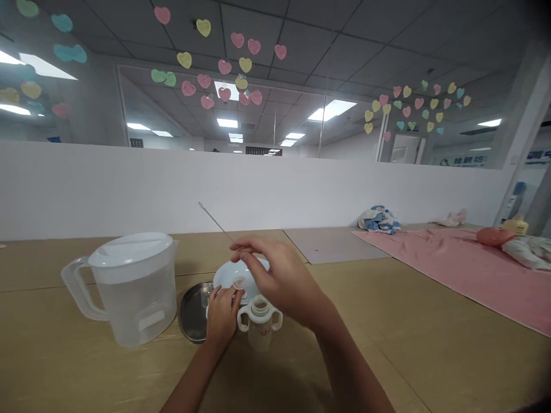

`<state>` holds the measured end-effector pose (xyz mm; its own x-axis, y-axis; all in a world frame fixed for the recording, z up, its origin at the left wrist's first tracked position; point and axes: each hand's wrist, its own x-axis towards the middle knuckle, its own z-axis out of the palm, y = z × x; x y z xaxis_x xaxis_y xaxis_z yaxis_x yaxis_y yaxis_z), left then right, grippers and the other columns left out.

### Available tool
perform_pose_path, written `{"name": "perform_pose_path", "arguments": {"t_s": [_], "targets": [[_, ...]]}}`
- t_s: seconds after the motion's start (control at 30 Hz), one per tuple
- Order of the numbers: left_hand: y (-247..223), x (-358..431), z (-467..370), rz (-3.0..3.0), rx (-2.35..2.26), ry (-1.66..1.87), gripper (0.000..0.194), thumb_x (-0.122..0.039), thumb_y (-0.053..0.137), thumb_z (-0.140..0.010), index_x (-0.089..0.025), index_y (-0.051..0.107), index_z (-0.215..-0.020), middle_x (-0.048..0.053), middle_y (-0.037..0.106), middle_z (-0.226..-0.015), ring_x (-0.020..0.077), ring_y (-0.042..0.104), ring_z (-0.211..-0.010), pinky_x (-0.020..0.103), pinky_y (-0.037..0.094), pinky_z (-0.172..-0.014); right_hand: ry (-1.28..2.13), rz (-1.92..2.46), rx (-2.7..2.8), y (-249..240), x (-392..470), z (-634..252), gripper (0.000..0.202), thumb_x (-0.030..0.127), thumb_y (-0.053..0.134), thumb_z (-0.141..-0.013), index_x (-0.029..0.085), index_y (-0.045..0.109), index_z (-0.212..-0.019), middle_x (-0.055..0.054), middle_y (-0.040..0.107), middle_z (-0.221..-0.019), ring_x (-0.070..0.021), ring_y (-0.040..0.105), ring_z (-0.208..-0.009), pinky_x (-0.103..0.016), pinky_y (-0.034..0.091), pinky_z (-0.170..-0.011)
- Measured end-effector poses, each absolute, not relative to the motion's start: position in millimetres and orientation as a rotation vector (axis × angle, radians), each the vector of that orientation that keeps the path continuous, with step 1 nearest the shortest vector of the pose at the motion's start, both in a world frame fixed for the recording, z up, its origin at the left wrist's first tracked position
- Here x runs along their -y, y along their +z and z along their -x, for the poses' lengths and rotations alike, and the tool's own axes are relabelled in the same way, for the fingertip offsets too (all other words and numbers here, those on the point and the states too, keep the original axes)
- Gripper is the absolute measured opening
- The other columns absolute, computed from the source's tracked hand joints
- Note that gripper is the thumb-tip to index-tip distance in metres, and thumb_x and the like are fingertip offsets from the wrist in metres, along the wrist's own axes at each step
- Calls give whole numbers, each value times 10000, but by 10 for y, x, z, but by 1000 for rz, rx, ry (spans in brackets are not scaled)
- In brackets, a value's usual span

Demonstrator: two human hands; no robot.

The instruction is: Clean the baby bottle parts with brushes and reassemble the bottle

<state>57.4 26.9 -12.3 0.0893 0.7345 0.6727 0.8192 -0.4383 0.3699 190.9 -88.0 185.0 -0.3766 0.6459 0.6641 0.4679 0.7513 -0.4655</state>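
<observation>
My right hand (pixel 279 278) pinches a thin wire-handled stick (pixel 214 221), perhaps a slim brush, whose far end points up and left. Below it, my left hand (pixel 222 312) has its fingers closed around a small translucent round piece (pixel 239 283), held over the white bowl (pixel 221 276). The piece's exact kind is too small to tell. Just right of my left hand stands a clear baby bottle (pixel 260 335) with two white side handles, upright and without a lid. A round metal tray (pixel 191 315) lies left of my left hand, holding a small clear item that is partly hidden.
A large translucent lidded pitcher (pixel 133 304) stands on the brown table at left. On the right lies a pink mat (pixel 451 264) bearing a doll-like form and cloth. A blue-and-white cloth (pixel 379 219) is bunched against the white wall (pixel 267 189).
</observation>
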Motion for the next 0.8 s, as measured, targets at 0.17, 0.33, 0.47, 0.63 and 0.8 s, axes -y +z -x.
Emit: {"name": "perform_pose_path", "arguments": {"t_s": [0.17, 0.33, 0.47, 0.63, 0.8], "targets": [[-152, -290, -580, 2234, 1587, -1301, 338, -297, 321, -899, -177, 634, -855, 56, 692, -818, 196, 616, -811, 434, 362, -946, 538, 959, 2061, 1650, 259, -1916, 173, 88, 462, -776, 162, 611, -823, -20, 660, -830, -102, 596, -761, -203, 434, -659], [-176, -304, -584, 2245, 1605, -1381, 341, -312, 317, -899, -193, 634, -862, 41, 691, -816, 189, 615, -819, 446, 333, -975, 589, 1055, 2053, 1515, -24, -1860, 145, 44, 517, -701, 147, 613, -735, -9, 639, -706, -97, 582, -680, -191, 423, -622], [-183, -319, -585, 2260, 1629, -1446, 334, -314, 329, -891, -190, 639, -874, 47, 693, -845, 190, 615, -843, 457, 318, -992, 431, 1099, 2049, 1445, -127, -1843, 137, 49, 541, -692, 148, 630, -726, -18, 654, -729, -99, 588, -694, -188, 423, -636], [-190, -325, -576, 2262, 1625, -1544, 330, -326, 342, -881, -195, 645, -875, 46, 696, -871, 191, 617, -863, 461, 310, -1007, 280, 1217, 2074, 1390, -188, -1852, 154, 48, 554, -680, 162, 650, -719, -14, 665, -706, -107, 595, -665, -188, 416, -609], [-199, -332, -568, 2284, 1643, -1567, 343, -340, 343, -878, -200, 656, -894, 48, 698, -898, 199, 612, -893, 462, 292, -1024, 276, 1220, 2115, 1375, -189, -1859, 149, 62, 571, -678, 170, 664, -721, -12, 671, -706, -109, 604, -679, -180, 412, -594]]}}
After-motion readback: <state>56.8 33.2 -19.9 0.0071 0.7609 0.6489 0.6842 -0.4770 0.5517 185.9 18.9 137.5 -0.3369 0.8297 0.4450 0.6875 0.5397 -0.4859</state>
